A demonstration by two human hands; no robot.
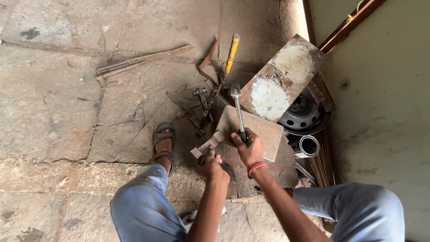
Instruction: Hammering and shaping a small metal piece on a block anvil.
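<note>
1. Hammer (238, 107) is what I see first: the right hand (249, 149) is clamped round its handle, the head raised above a flat metal plate (257, 127).
2. I see the left hand (211, 165) closed on a small bent metal strip (209, 144), whose free end juts out to the left, just beside the plate's near corner.
3. I make out a dark, worn block (268, 172) under plate and hands, resting on a floor of cracked stone slabs (49, 103).
4. I see one open tin can (309, 145) lying on its side right of the block; I cannot tell what is inside. Behind it lies a dark wheel rim (304, 112) with a rusty plate bearing two pale round patches (282, 78) leaning across it.
5. I count scrap ahead of the plate: small rusty fittings (199, 107), a yellow-handled tool (231, 54) and long angle bars (139, 60) farther out.
6. I note a pale wall (380, 112) closing the right side, thin sticks (321, 163) at its foot. My sandalled foot (163, 143) rests left of the block, and bare floor spreads leftward.
</note>
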